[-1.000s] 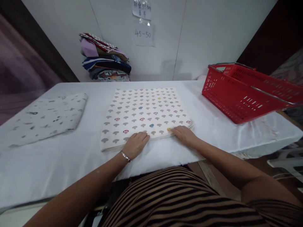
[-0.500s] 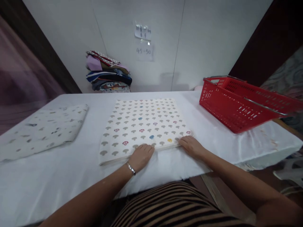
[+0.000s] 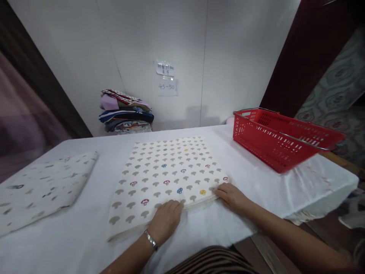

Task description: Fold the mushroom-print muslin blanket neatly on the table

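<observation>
A folded cream cloth (image 3: 173, 175) printed with grey, red, blue and yellow mushrooms lies flat on the white-covered table in front of me. My left hand (image 3: 167, 219), with a silver bracelet at its wrist, is closed over the middle of the near edge, fingers on top. At the near right corner my right hand (image 3: 230, 196) closes on the same edge. Both thumbs are hidden. To the left lies another folded cloth (image 3: 54, 186), white with scattered small prints.
A red plastic basket (image 3: 262, 142) with metal handles stands on the right of the table (image 3: 225, 150). Against the back wall sits a stack of folded fabrics (image 3: 125, 114). Above it to the right, a paper sign (image 3: 167, 86) reads 45-50.
The view has tilted up, so the table and everything on it appear lower. Both hands stay at the mushroom cloth's near edge, with little visible movement.
</observation>
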`<move>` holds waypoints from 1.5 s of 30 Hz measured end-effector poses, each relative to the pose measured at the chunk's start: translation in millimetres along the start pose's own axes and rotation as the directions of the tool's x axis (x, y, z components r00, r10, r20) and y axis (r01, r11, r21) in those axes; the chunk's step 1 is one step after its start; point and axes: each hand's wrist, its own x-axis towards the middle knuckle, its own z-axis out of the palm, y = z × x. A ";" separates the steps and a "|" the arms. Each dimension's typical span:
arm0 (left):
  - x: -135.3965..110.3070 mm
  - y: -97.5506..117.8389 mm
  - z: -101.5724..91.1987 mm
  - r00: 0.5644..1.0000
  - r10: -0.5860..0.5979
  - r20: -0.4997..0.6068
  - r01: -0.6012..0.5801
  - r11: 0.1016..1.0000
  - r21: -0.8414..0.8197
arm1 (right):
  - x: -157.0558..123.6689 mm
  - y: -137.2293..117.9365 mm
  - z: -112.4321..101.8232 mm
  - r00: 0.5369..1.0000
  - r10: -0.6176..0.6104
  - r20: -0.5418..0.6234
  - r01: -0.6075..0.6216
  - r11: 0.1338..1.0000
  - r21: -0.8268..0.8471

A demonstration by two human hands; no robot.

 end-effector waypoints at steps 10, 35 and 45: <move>-0.3 -0.8 11.5 0.997 -0.025 -0.072 0.022 0.998 -0.053 | -33.5 39.1 6.2 0.979 0.126 -0.159 -0.120 0.992 0.047; -14.7 9.6 8.9 0.985 -0.095 -0.143 0.082 0.992 -0.093 | 42.5 -46.8 60.6 0.941 -0.275 0.198 0.231 0.948 0.216; -83.2 -60.6 0.1 0.890 -0.411 -0.200 0.410 0.911 -0.047 | 45.5 -46.7 60.3 0.929 -0.290 0.230 0.245 0.947 0.206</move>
